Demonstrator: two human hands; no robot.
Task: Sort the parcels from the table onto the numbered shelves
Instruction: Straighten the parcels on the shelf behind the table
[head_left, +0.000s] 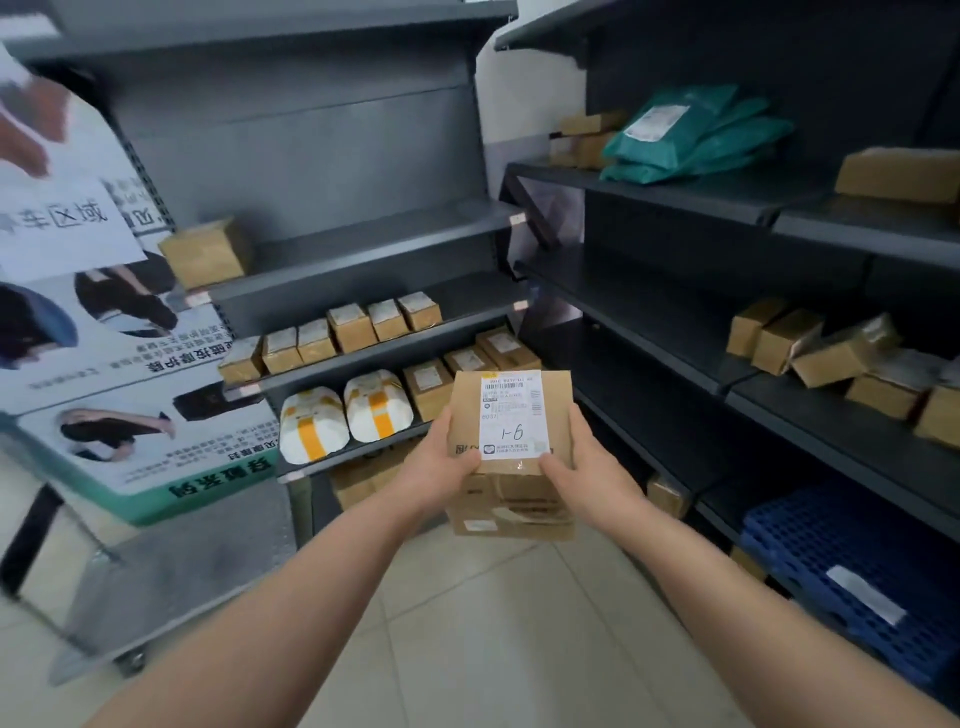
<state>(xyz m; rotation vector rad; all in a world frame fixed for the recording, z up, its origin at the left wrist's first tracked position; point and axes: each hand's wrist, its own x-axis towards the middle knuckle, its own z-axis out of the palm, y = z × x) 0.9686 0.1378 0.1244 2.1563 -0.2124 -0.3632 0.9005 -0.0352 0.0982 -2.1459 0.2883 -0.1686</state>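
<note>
I hold a brown cardboard parcel (511, 395) in front of me with both hands; its white label shows a handwritten "1-9". My left hand (445, 458) grips its left edge, thumb on the lower left corner of the label. My right hand (576, 462) grips the right edge, thumb at the label's lower right corner. Under it, between my hands, is a second cardboard box (511, 512). Straight ahead stands a grey shelf unit (363, 239) with rows of small boxes (350, 327) and two white-and-yellow bags (345, 418).
A second dark shelf unit (727, 332) runs along the right with green mailer bags (691, 135), brown boxes (810, 343) and a blue plastic pallet (852, 561) low down. A printed banner (119, 364) and a metal trolley (171, 566) stand on the left. Pale tiled floor lies underfoot.
</note>
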